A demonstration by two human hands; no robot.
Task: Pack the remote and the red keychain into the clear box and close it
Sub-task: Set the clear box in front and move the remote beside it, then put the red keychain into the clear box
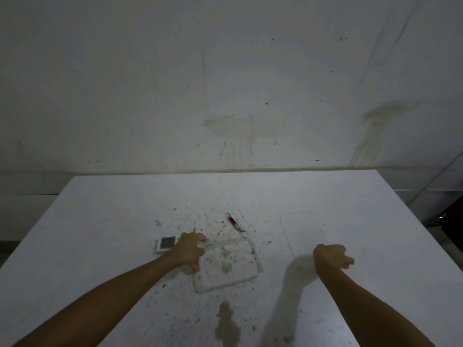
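The left hand [190, 250] rests on the far left corner of the box [229, 265], fingers curled over its rim, I judge to steady the light, clear shell on the stained counter [105, 236]; the box sits open and empty near the middle, toward the near edge. The remote [165, 244], a small white slab with a grey screen, lies just left of that hand, partly hidden; the red keychain [234, 222], slim with a metal clip, lies beyond the box; the flat clear lid [304, 234] lies to the right. The right hand [332, 259] hovers loosely curled, its grip empty.
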